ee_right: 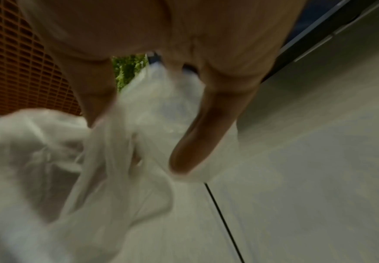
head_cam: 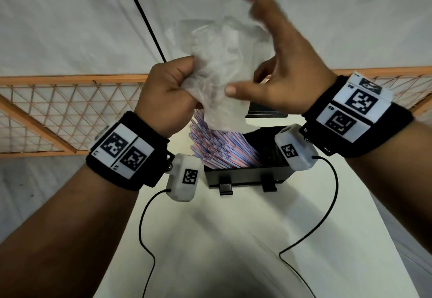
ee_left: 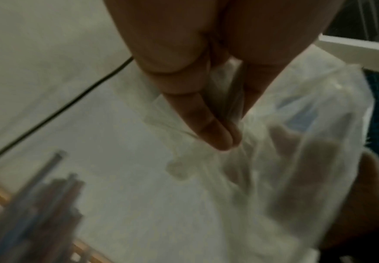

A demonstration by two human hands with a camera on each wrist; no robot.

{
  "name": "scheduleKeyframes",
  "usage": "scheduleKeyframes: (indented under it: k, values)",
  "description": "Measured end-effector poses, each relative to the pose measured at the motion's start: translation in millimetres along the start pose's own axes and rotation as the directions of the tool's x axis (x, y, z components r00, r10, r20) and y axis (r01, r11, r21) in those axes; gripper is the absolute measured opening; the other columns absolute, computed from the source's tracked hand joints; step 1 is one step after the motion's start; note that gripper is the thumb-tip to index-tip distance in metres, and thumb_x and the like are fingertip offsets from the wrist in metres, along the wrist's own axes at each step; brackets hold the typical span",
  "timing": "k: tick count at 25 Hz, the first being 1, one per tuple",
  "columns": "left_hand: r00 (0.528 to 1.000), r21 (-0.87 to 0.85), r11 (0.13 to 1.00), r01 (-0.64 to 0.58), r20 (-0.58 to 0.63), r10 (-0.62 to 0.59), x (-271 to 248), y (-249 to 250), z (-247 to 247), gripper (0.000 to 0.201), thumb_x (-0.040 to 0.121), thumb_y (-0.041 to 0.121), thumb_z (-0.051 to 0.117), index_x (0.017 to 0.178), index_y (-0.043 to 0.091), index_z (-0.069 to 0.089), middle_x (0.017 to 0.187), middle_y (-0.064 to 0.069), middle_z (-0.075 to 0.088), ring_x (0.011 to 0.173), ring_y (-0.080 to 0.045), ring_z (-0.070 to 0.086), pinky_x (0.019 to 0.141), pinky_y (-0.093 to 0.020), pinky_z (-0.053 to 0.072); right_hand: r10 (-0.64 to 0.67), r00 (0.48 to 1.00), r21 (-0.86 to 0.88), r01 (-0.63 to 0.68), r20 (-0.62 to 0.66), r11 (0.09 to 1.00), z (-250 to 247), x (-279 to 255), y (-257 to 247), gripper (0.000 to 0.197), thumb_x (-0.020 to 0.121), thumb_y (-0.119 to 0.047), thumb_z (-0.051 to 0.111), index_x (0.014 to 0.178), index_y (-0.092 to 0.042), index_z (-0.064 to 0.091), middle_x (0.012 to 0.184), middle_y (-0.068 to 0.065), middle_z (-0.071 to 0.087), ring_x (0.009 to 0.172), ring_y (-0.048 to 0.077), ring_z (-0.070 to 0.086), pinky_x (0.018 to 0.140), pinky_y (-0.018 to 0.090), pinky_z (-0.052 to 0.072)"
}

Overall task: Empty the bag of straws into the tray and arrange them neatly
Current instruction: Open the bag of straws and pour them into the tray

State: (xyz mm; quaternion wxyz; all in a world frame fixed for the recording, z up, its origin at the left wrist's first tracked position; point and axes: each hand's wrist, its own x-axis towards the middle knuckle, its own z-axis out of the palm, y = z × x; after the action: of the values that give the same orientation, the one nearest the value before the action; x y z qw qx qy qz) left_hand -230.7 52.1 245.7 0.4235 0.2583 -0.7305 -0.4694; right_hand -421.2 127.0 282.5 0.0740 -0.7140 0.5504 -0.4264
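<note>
A crumpled clear plastic bag (head_cam: 222, 64) hangs above the black tray (head_cam: 247, 176). My left hand (head_cam: 173, 92) grips the bag's left side in a fist; in the left wrist view its fingers (ee_left: 215, 135) pinch the film of the bag (ee_left: 285, 160). Red, white and blue striped straws (head_cam: 217, 150) stand slanted in the left half of the tray, their upper ends just under the bag's mouth, and show blurred as straws (ee_left: 37, 204) in the left wrist view. My right hand (head_cam: 275, 64) is spread open at the bag's right side, and its fingers (ee_right: 195, 142) touch the bag (ee_right: 49, 160).
The tray stands on a white table (head_cam: 233, 239). A black box-like object (head_cam: 266, 112) lies just behind it. An orange lattice frame (head_cam: 58, 110) runs across the floor beyond, and a black cable (head_cam: 145, 17) crosses the white sheet there.
</note>
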Motion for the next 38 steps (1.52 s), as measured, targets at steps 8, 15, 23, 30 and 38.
scheduleKeyframes:
  k: [8,15,23,30,38]
  values:
    - [0.968,0.234,0.959,-0.158,0.229,0.103,-7.8,5.0,9.1,0.108,0.072,0.023,0.091,0.157,0.02,0.025,0.151,-0.003,0.046,0.13,-0.016,0.057,0.098,-0.032,0.055,0.441,0.897,0.365,-0.401,-0.029,0.841,34.9,2.2,-1.1,0.025,0.089,-0.007,0.06,0.064,-0.004,0.063,0.06,0.015,0.067,0.05,0.016,0.063,0.052,0.025,0.046]
    - [0.995,0.271,0.96,0.066,-0.087,-0.044,1.8,-3.9,9.9,0.017,0.086,0.011,0.073,0.098,0.021,0.08,0.089,0.007,0.08,0.084,-0.011,0.076,0.071,-0.041,0.062,0.377,0.926,0.255,-0.372,0.028,0.893,26.3,-13.6,1.8,0.046,0.07,-0.04,0.077,0.111,-0.026,0.058,0.102,-0.002,0.064,0.067,0.017,0.066,0.057,0.028,0.046]
    - [0.937,0.448,0.826,-0.343,0.232,0.263,-11.7,-4.1,9.5,0.103,0.069,0.012,0.08,0.154,-0.002,0.023,0.152,-0.026,0.032,0.135,-0.036,0.047,0.107,-0.036,0.049,0.567,0.824,0.631,-0.426,-0.026,0.648,36.4,0.5,-4.8,0.014,0.094,-0.008,0.055,0.089,0.004,0.062,0.065,0.022,0.066,0.048,0.033,0.065,0.048,0.036,0.054]
    - [0.977,0.472,0.876,-0.096,-0.125,0.175,-22.6,-25.4,-13.5,0.025,0.094,0.031,0.065,0.116,0.024,0.076,0.094,0.008,0.075,0.079,-0.011,0.071,0.075,-0.023,0.058,0.537,0.811,0.58,-0.559,0.232,0.593,24.5,-15.7,11.3,0.026,0.075,-0.034,0.066,0.08,-0.009,0.069,0.078,0.012,0.069,0.068,0.027,0.069,0.06,0.036,0.045]
    - [0.82,0.58,0.58,0.571,-0.428,-0.38,-23.8,-74.5,-45.8,0.037,0.081,0.032,0.048,0.096,0.004,0.068,0.097,-0.019,0.07,0.091,-0.039,0.063,0.078,-0.039,0.049,0.586,0.689,-0.332,-0.484,0.426,0.81,46.0,-109.6,64.4,0.012,0.069,-0.022,0.072,0.076,-0.021,0.063,0.072,-0.008,0.065,0.067,0.012,0.06,0.063,0.025,0.047]
